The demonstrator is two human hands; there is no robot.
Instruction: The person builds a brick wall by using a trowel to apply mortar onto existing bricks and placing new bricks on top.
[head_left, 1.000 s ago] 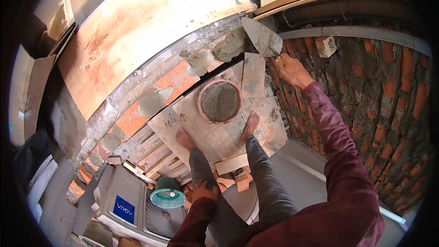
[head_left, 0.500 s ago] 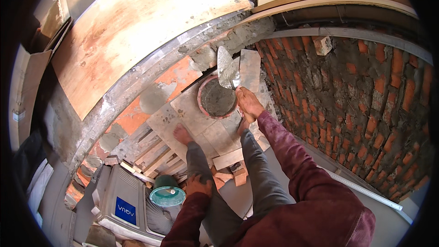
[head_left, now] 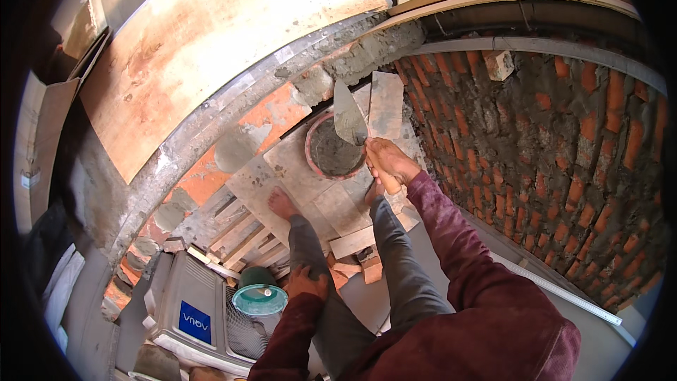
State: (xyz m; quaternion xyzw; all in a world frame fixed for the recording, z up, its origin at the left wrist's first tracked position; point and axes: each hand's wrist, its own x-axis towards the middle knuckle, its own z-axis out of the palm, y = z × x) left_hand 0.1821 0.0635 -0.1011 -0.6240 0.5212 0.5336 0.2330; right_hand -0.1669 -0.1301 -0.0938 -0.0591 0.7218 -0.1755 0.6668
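Mortar point(head_left: 330, 151) in bucket point(head_left: 308, 153), trowel point(head_left: 348, 114) partly above in right hand's grip point(head_left: 390, 159), left hand point(head_left: 306, 284) spread on leg point(head_left: 305, 243)

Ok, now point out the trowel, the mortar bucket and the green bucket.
Trowel point(head_left: 347, 117), head view: middle of its blade.
Mortar bucket point(head_left: 308, 154), head view: left side of its rim.
Green bucket point(head_left: 255, 277), head view: its outer wall.

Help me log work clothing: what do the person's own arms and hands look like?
The left sleeve and right sleeve are long and maroon, reaching about to the wrists; the right one has paler, mottled patches along the forearm. The left hand and right hand are bare, with no gloves.
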